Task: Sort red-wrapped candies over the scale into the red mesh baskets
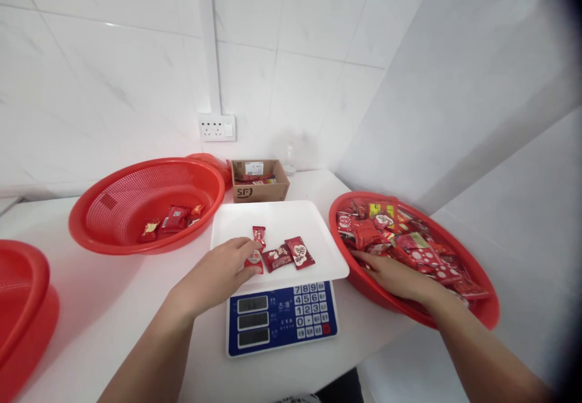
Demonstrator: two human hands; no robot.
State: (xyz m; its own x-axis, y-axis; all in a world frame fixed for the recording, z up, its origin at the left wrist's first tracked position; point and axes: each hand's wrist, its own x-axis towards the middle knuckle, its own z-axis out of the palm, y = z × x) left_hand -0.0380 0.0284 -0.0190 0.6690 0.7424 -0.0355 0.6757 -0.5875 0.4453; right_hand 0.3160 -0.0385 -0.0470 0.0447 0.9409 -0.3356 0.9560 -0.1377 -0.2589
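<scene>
My left hand [218, 274] rests on the white tray [277, 215] of a blue electronic scale [282, 318]. Its fingertips touch a small red candy packet [254, 260]. Three more red packets [285, 253] lie beside it on the tray. My right hand [395, 274] lies palm down inside the red basket [477, 315] on the right, on a heap of red wrapped candies [391, 233]. Its fingers are stretched flat, and I cannot see anything gripped in them.
A second red mesh basket [136, 179] with a few candies stands at the left. Another red basin [22, 294] sits at the far left edge. A small cardboard box [259, 182] stands by the tiled wall below a socket [217, 128].
</scene>
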